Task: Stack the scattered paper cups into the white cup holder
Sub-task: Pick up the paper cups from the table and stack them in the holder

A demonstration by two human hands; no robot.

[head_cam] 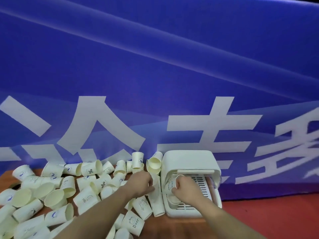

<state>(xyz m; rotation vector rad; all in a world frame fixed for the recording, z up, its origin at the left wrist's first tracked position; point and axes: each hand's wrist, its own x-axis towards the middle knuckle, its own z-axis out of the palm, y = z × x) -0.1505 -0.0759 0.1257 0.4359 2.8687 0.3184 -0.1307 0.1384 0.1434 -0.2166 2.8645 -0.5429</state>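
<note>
A: White slatted plastic cup holder (190, 211), lower right of frame: right hand (185, 188) grips a printed paper cup (170, 186) inside it.

B: Left hand (142, 182) pinches a scattered paper cup (156, 199) beside the holder. Advice: seat each cup squarely.

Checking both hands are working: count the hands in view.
2. The left hand touches loose paper cups left of the white cup holder; the right hand grips a paper cup inside it. None seem hidden.
</note>
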